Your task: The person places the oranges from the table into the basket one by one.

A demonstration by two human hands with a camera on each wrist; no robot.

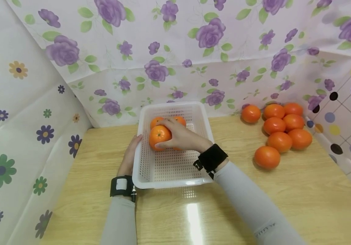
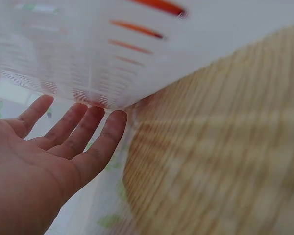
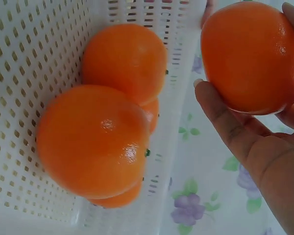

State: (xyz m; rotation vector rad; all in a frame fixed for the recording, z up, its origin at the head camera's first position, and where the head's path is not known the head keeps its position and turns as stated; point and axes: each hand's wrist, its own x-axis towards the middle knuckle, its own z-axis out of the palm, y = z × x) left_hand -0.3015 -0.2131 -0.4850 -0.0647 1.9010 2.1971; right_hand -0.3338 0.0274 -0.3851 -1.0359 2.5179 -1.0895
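A white plastic basket (image 1: 169, 185) with perforated walls stands on the table. My right hand (image 1: 182, 135) reaches inside it and grips an orange (image 1: 159, 137), thumb on the near side. In the right wrist view, the held orange (image 3: 252, 56) sits between thumb and fingers, above the other fruit. Several more oranges (image 3: 90, 142) lie in the basket, partly covered by the hand in the head view. My left hand (image 1: 129, 157) is against the basket's left side. Its fingers (image 2: 95, 147) extend loosely, tips right at the basket's lower edge in the left wrist view.
Several loose oranges (image 1: 267, 157) form a cluster on the wooden table (image 1: 101, 163), right of the basket. A flowered sheet (image 1: 150, 81) hangs behind the table. Patterned sheets also flank it at left and right.
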